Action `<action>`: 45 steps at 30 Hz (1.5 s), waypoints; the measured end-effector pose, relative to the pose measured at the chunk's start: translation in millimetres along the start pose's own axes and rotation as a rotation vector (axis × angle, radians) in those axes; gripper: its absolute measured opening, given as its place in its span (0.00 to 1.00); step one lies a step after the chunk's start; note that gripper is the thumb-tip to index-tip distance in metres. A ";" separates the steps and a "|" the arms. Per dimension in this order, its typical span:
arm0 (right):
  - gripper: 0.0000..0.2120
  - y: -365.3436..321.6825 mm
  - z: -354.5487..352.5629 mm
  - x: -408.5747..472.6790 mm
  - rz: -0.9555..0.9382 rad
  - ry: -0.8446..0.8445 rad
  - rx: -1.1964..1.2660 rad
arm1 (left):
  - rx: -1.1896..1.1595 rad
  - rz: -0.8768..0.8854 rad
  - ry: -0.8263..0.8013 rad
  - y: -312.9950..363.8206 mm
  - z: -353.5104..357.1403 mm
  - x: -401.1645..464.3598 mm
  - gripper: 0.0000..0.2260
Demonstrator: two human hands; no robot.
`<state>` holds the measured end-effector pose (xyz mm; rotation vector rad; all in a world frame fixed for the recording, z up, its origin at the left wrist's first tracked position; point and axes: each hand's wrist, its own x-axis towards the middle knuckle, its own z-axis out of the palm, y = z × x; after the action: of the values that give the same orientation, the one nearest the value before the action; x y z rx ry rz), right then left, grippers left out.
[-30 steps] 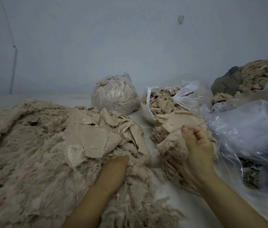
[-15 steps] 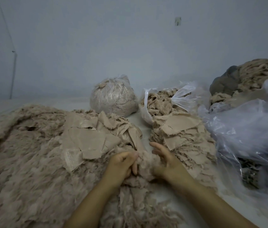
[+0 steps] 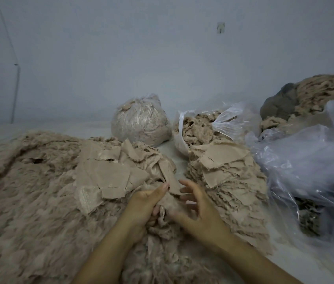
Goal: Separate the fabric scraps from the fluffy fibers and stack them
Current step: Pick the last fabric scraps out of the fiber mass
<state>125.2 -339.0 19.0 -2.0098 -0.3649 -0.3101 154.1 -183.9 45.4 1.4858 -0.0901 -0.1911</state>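
**Clump worked apart between both hands**

Head view: A small tuft of beige fluffy fibre [image 3: 169,206] is held at the near edge of the large mound of beige fluffy fibres [image 3: 29,201], which is spread over the left of the pale work surface [image 3: 289,269]. The left hand [image 3: 143,206] is curled round the tuft from the left, so its grip is clenched on the tuft. The right hand [image 3: 201,212] is set just beside it with fingers spread and bent; whether its grip has closed on the tuft cannot be told, as the fingertips are blurred. Loose flat beige fabric scraps [image 3: 108,175] are scattered on top of the mound, just behind the left hand. The stacked pile of flat beige fabric scraps [image 3: 229,177] is seen to the right, near the right hand.

The separating step is judged to be in hand. For the next move, any cloth piece would need to be pinched free of the fluff and carried right onto the stack, laid flat.

A tied clear plastic bag of fibre [image 3: 141,124] and an open clear plastic bag of fibre [image 3: 199,128] are seen behind.
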 end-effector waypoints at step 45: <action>0.08 -0.2 -0.5 8.3 0.169 0.296 0.452 | 0.184 0.085 -0.119 -14.9 12.6 -1.7 0.14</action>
<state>132.8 -338.4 22.5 -1.5129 -0.0659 -0.3753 149.1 -197.1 31.8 1.6499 -0.2723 -0.2063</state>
